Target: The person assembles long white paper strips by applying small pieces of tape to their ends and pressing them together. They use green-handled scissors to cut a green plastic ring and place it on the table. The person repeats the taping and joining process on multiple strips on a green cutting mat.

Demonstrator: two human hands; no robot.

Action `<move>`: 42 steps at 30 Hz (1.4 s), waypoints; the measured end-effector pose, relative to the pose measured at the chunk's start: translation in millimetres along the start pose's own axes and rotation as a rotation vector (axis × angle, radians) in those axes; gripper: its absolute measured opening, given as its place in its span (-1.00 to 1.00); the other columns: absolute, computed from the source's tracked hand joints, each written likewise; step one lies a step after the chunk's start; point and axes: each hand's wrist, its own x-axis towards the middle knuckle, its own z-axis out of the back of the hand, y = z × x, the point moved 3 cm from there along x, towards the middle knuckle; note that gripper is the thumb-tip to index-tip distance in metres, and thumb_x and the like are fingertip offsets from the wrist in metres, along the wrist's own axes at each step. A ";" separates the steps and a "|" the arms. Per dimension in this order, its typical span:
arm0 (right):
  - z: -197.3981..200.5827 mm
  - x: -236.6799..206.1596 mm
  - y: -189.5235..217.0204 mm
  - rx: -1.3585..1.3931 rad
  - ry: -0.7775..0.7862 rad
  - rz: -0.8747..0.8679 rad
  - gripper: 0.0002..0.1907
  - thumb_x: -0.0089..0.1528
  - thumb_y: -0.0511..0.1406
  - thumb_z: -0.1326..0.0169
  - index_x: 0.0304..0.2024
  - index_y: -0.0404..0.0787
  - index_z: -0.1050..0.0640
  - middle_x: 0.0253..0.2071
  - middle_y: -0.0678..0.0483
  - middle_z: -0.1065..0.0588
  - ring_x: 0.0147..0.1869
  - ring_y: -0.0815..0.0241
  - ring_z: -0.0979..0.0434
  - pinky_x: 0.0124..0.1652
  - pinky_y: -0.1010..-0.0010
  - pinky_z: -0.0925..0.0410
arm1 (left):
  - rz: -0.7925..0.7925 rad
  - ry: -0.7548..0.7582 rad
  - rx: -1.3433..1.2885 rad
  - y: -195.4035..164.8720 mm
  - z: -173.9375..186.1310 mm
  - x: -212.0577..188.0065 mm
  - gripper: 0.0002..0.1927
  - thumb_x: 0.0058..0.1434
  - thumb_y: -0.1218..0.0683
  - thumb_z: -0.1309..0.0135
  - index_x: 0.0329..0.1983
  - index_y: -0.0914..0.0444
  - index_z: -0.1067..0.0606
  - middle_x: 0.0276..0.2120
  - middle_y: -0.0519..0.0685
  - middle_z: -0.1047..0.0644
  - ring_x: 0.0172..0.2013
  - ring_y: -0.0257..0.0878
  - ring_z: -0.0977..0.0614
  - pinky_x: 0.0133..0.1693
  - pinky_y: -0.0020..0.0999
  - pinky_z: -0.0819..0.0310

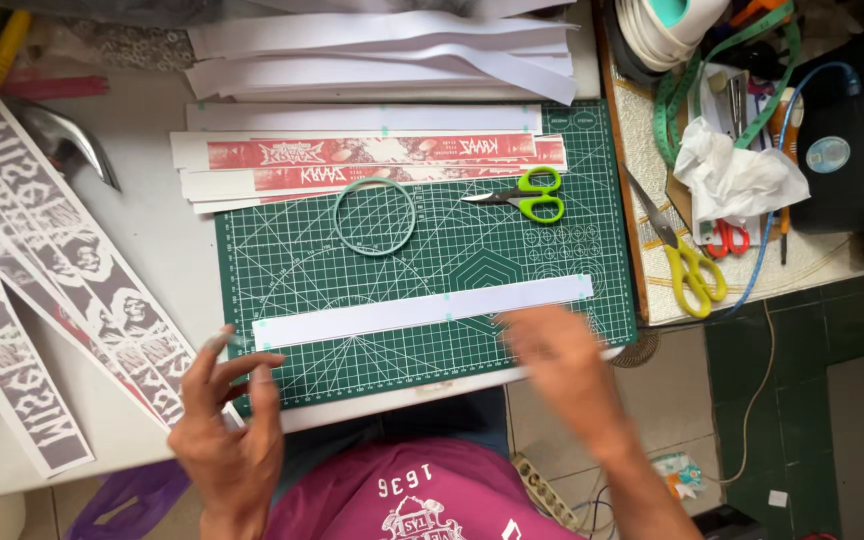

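Head view looks straight down on a white tabletop (152, 230) carrying a green cutting mat (292, 270) with a printed grid. Across the lower half of the mat lies a long white paper strip (422, 311), blank side up, slightly tilted so its right end sits higher than its left. The left hand (230, 420) is at the lower left of the frame, fingers spread wide and holding nothing; its fingertips (220, 340) rest at the mat's lower left corner, just beside the left end of the strip. The right hand (557, 360) is at the lower centre right, blurred, lying open and flat over the mat's lower right edge just under the right end of the strip; whether it touches the strip I cannot tell.

Above the strip, near the middle of the mat, lies a pale green ring (375, 216), and to its right a small pair of green-handled scissors (522, 194). Along the mat's top edge lie red printed strips (372, 152), stacked with more white paper beyond them. At the left of the frame, grey and white printed strips (62, 260) lie fanned diagonally on the tabletop. At the right, on a side surface, lie yellow-handled scissors (687, 262), a crumpled white tissue (737, 175) and a green measuring tape (722, 60).
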 end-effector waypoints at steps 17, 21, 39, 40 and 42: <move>63.1 22.5 -72.0 -0.171 -0.117 -0.068 -0.68 0.22 -0.37 -0.19 0.04 -0.22 -0.61 -0.04 -0.03 -0.55 -0.06 0.04 -0.59 -0.16 0.32 -0.45 | -0.575 0.321 0.133 -42.5 -92.1 -4.6 -0.43 0.10 0.26 -0.23 0.21 0.35 -0.41 0.02 0.11 -0.57 0.09 0.02 -0.59 0.14 -0.07 -0.47; 61.5 22.5 -68.4 -0.223 -0.123 -0.047 -0.72 0.21 -0.38 -0.20 -0.01 -0.23 -0.62 -0.07 -0.04 -0.55 -0.04 -0.03 -0.59 -0.10 0.25 -0.41 | -0.589 0.345 0.214 -40.0 -95.3 -5.7 -0.46 0.15 0.22 -0.21 0.23 0.33 -0.42 -0.03 0.08 -0.58 0.09 -0.01 -0.59 0.13 -0.11 -0.48; 65.6 54.5 -73.8 -0.236 0.124 -0.093 -0.85 0.26 -0.37 -0.13 -0.18 -0.35 -0.53 -0.25 -0.07 -0.52 -0.18 0.03 -0.59 -0.16 0.25 -0.42 | -0.596 0.336 0.252 -36.5 -94.6 -8.0 -0.48 0.23 0.16 -0.17 0.27 0.32 -0.40 -0.01 0.07 -0.58 0.12 -0.05 -0.57 0.21 -0.12 -0.43; 66.0 54.8 -73.4 -0.240 0.138 -0.070 -0.85 0.27 -0.36 -0.12 -0.18 -0.36 -0.52 -0.25 -0.09 -0.51 -0.17 0.00 -0.59 -0.15 0.22 -0.41 | -0.596 0.333 0.252 -36.8 -94.3 -8.2 -0.48 0.23 0.16 -0.18 0.27 0.32 -0.40 -0.01 0.07 -0.58 0.12 -0.05 -0.57 0.21 -0.12 -0.43; 65.9 56.6 -72.8 -0.275 0.147 -0.062 -0.84 0.26 -0.35 -0.12 -0.19 -0.36 -0.51 -0.24 -0.12 -0.51 -0.16 -0.08 -0.57 -0.16 0.17 -0.39 | -0.603 0.326 0.251 -36.9 -94.6 -6.6 -0.47 0.23 0.16 -0.18 0.27 0.32 -0.39 0.00 0.07 -0.58 0.12 -0.05 -0.57 0.21 -0.12 -0.43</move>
